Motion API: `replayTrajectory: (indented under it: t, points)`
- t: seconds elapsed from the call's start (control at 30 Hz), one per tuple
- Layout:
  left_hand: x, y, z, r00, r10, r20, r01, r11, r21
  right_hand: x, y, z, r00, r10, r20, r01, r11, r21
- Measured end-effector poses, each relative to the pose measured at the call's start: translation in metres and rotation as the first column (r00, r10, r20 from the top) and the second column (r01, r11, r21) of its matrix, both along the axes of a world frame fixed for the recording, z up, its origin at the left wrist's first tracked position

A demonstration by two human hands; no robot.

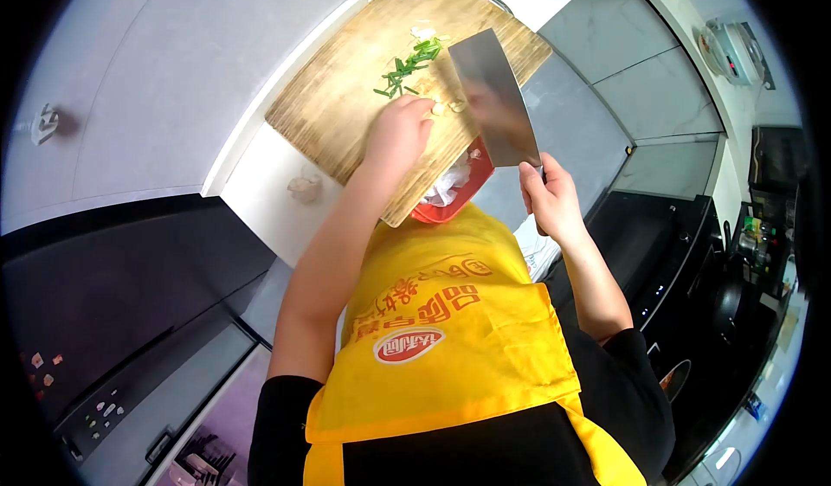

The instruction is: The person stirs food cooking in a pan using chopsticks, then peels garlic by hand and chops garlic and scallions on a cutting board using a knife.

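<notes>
My right hand [551,193] is closed round the handle of a wide cleaver [496,96], whose blade is raised over the right part of a wooden cutting board [333,79]. On the board rests my left hand [401,131], its fingers bent near small pale pieces [438,109]; whether it holds anything is hidden. Cut green pieces [402,74] lie just beyond my left fingers. Farther up the board is a small white piece [423,32].
A red bin [446,207] with a plastic bag in it is below the board's near edge. Something pale, perhaps garlic [304,188], sits on the white counter [264,179] at left. A black stove [701,270] is at right.
</notes>
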State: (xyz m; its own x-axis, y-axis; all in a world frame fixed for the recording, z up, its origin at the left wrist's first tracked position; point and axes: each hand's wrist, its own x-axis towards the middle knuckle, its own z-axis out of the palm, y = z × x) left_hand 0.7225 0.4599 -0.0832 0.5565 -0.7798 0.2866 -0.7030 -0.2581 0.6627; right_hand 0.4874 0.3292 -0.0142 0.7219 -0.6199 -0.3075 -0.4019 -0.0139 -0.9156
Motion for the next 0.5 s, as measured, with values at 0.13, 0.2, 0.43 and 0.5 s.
replayTrajectory:
  t: [0.13,0.2,0.43,0.5]
  points:
    - [0.010,0.031,0.004,0.993,0.097,-0.061,-0.091,0.991,0.094,-0.012,-0.003,-0.008,0.997,0.030,-0.065,-0.035,0.997,-0.068]
    - [0.014,0.023,0.012,0.999,0.026,-0.024,-0.024,0.997,0.073,-0.015,0.001,-0.008,0.994,0.015,-0.106,-0.018,0.999,-0.029]
    - [0.040,-0.032,-0.009,0.937,-0.292,0.190,0.266,0.952,0.153,-0.010,0.001,-0.009,0.995,0.006,-0.104,-0.013,0.998,-0.060]
    - [0.040,-0.028,-0.004,0.953,-0.265,0.150,0.240,0.956,0.167,-0.013,-0.001,-0.005,0.989,0.011,-0.147,-0.024,0.996,-0.089]
